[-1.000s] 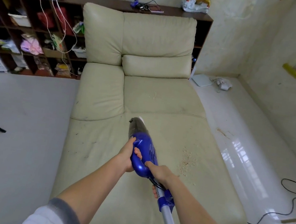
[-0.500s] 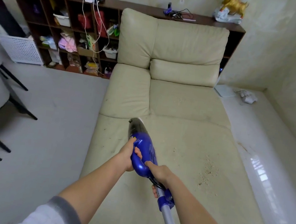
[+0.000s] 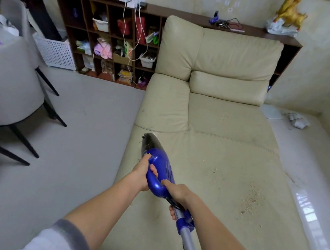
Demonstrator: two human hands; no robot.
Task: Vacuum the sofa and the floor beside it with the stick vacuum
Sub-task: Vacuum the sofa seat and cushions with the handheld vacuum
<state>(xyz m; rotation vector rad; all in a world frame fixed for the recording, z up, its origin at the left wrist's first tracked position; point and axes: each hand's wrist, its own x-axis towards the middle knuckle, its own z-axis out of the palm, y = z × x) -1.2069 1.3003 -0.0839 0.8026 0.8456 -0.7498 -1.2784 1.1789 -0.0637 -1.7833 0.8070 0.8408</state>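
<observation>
Over cream leather sofa (image 3: 209, 153), left hand (image 3: 141, 174) grips blue stick vacuum (image 3: 159, 166) body; right hand (image 3: 177, 193) grips its handle end; crumbs (image 3: 253, 197) on seat.

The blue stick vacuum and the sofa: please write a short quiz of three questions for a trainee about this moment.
1. True or false: both hands grip the stick vacuum.
2. Where do the crumbs lie on the sofa?
A. on the backrest cushion
B. on the seat, to the right of the vacuum
C. on the seat, at the left edge
3. Fill in: the chairs stand on the ___ side of the sofa.

Key
1. True: the left hand holds the blue body, and the right hand holds it further back, where the silver tube begins.
2. B
3. left
</observation>
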